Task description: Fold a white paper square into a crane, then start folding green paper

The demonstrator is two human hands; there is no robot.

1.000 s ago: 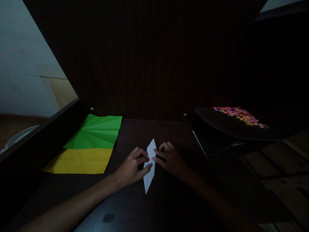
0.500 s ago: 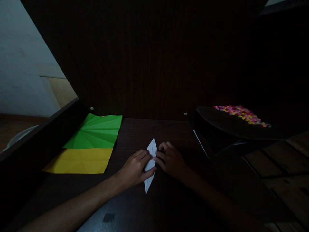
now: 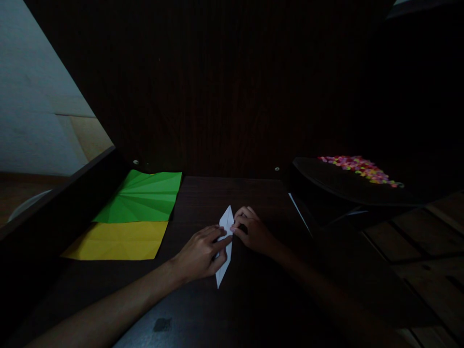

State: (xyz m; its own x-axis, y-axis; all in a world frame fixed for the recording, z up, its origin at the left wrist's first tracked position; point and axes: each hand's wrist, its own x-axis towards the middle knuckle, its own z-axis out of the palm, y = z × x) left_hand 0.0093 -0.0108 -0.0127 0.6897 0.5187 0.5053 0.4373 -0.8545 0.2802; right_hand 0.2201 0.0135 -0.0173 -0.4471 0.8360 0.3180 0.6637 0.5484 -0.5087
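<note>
Head view: one folded white paper (image 3: 225, 246) lies near the middle of the dark wooden table (image 3: 253, 299). It is a long, narrow shape with a point at each end, the far tip aimed away from the person and the near tip toward them, tilted slightly to the left at its near end. It looks flat on the table, with a crease line running along its length.

Two hands are on it, one from each side. The left hand (image 3: 201, 253) lies palm down over the paper's left edge, fingers stretched flat across its middle, pressing rather than gripping; nothing is closed inside it. The right hand (image 3: 253, 231) rests at the paper's right edge near the far half, fingers curled with the tips against the paper; whether they pinch a flap or only press on it cannot be told in this dim light.

To the left on the table lie two more sheets, one green paper (image 3: 143, 196) marked with fan-like creases and one yellow paper (image 3: 116, 240) just in front of it, their edges touching or overlapping. To the right, well apart, a dark tray (image 3: 326, 181) carries a heap of small multicoloured pieces (image 3: 360, 169).
</note>
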